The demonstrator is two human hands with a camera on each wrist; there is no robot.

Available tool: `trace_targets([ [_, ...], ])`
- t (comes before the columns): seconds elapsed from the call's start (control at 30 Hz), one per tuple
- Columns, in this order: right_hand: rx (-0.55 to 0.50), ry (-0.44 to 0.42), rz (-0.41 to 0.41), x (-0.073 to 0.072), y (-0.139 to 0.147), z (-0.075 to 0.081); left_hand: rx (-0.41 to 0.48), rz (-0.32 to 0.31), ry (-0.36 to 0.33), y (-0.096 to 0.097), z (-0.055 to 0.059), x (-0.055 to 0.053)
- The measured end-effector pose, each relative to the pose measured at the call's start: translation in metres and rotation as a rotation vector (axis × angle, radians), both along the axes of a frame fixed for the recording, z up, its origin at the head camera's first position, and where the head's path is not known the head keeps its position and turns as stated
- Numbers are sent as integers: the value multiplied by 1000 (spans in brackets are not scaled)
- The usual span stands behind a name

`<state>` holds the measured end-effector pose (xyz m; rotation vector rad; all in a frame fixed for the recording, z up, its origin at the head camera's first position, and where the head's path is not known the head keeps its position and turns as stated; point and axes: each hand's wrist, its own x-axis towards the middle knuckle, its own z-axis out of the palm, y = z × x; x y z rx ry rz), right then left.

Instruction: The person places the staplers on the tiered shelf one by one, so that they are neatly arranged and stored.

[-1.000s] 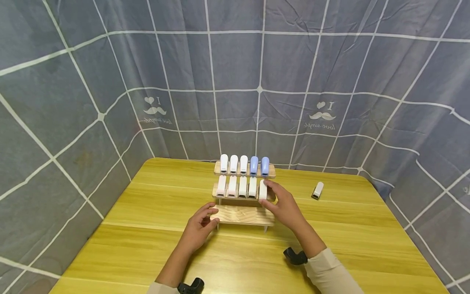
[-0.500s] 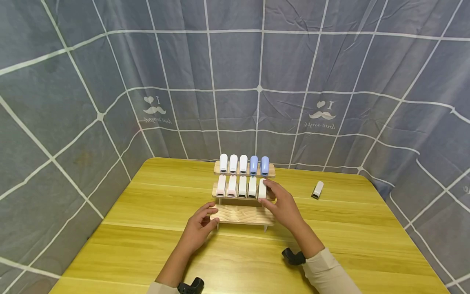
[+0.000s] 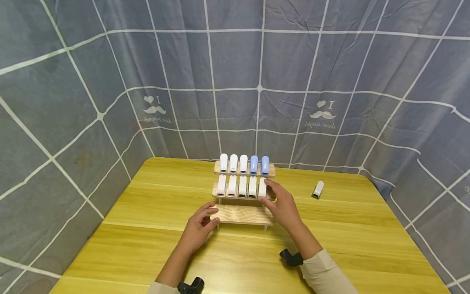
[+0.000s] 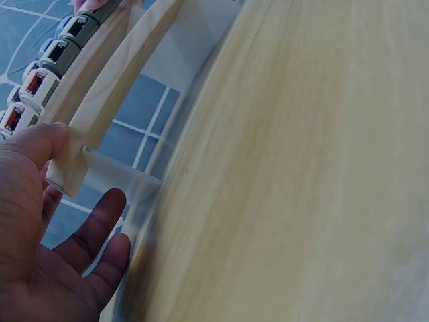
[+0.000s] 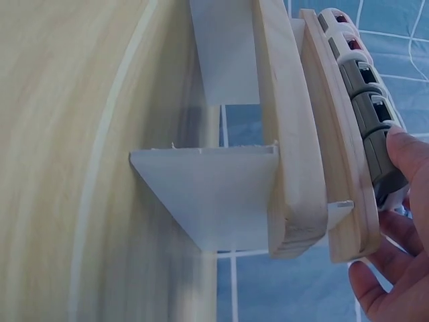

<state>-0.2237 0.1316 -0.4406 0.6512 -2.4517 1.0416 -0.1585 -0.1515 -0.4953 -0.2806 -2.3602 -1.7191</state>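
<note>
A three-step wooden stand [image 3: 242, 214] carries small staplers on its two upper shelves. My left hand [image 3: 198, 228] pinches the left end of the lowest shelf, thumb on its front edge; two of its fingers stretch out below the shelf in the left wrist view. On the middle shelf, my right hand [image 3: 284, 206] grips the rightmost white stapler [image 3: 262, 188] between thumb at the front and fingers at the back. That stapler's dark grey base [image 5: 385, 161] shows beside the thumb in the right wrist view. It stands in line with its row.
Pink-based staplers [image 3: 231, 186] stand at the left of the middle shelf. White and blue staplers [image 3: 265, 165] fill the top shelf. One more white stapler [image 3: 318, 190] lies on the table at the right. A grey curtain [image 3: 235, 110] hangs behind the table [image 3: 147, 228].
The right hand has shifted the rightmost stapler slightly back and left, and the right forearm has moved a little left. The left hand stays on the lowest shelf.
</note>
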Motion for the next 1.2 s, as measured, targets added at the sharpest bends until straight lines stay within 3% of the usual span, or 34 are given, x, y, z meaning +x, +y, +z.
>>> trace_targets([
  [0.5, -12, 15, -21, 0, -2, -1, -30, 32, -3, 1, -4, -3],
  [0.6, -16, 12, -24, -1, -1, -2, -23, 19, -16, 0, -2, -2],
  [0.7, -24, 12, -18, -2, -2, -3, -30, 21, -25, 4, 13, 5],
  [0.8, -28, 27, -22, -2, -2, -3, -31, 31, -21, 6, 14, 6],
  [0.93, -26, 46, -28, -1, -2, -4, -32, 27, 1, 3, -1, -1],
  [1.2, -21, 1, -27, -1, -2, -3, -42, 15, 7, 0, -3, -2],
])
